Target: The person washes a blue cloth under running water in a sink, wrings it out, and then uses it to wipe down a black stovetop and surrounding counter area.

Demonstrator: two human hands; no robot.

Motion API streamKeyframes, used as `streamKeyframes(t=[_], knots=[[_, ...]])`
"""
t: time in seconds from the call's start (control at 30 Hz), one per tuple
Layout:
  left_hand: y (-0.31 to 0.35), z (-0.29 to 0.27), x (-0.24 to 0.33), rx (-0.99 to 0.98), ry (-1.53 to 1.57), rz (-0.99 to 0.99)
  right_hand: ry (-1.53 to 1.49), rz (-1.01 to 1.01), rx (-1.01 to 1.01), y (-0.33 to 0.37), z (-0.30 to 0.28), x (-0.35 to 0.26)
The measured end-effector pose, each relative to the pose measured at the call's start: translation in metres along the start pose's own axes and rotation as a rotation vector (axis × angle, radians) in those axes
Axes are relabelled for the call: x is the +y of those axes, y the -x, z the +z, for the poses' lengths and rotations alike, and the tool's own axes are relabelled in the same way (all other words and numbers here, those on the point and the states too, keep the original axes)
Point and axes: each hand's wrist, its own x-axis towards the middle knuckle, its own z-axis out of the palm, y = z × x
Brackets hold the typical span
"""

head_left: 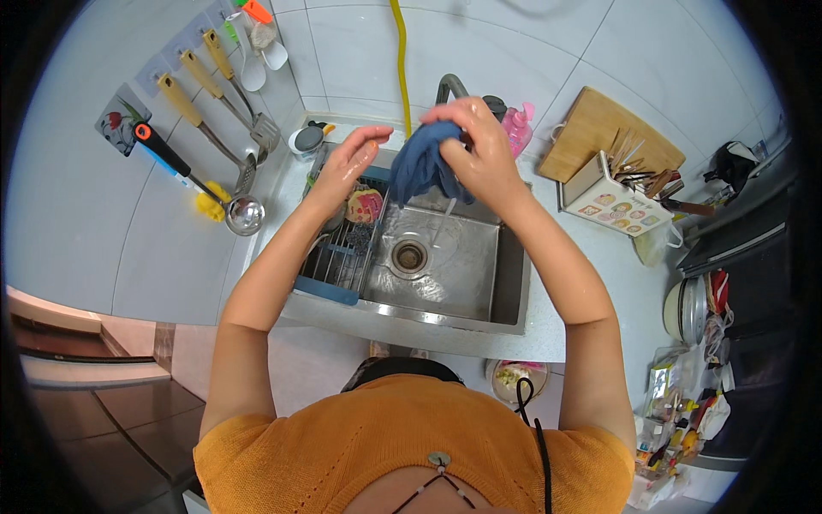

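Note:
My right hand (478, 152) grips a bunched blue cloth (421, 167), its folds hanging over the back of the sink. Left of the cloth, my left hand (347, 167) is raised with its fingers stretched out and nothing in it. Beneath both hands lies a wet stainless steel sink (467, 287) with a round drain (409, 255). The grey faucet (449, 84) rises behind the cloth, its lower part hidden. A drying rack (330, 289) spans the sink's left side, holding a pink and yellow sponge (366, 206) and a dark scrubber (360, 236).
Ladles and spatulas, including a steel ladle (245, 216), hang on the left wall. A pink bottle (518, 128) stands behind the sink. To the right are a wooden cutting board (604, 137) and a white utensil holder (612, 201). A yellow hose (401, 64) runs down the back wall.

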Motion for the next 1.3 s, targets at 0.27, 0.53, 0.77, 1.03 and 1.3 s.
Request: streamKeyframes(t=[0.27,0.53,0.77,1.03,1.3], knots=[[-0.017,0.024,0.0,0.05,-0.239,0.087,-0.201,0.116,-0.178,-0.067,-0.005,0.018],[-0.076,0.002,0.025,0.423,-0.035,0.211,-0.388,0.068,-0.073,-0.115,-0.029,0.037],[-0.135,0.02,0.002,0.209,-0.203,0.216,-0.656,0.612,0.109,-0.055,-0.071,0.139],[-0.114,0.05,-0.035,0.206,0.144,0.027,-0.974,0.869,0.157,0.055,-0.058,0.182],[-0.091,0.05,-0.042,0.457,0.28,0.018,-0.885,1.001,0.641,0.068,-0.064,0.265]])
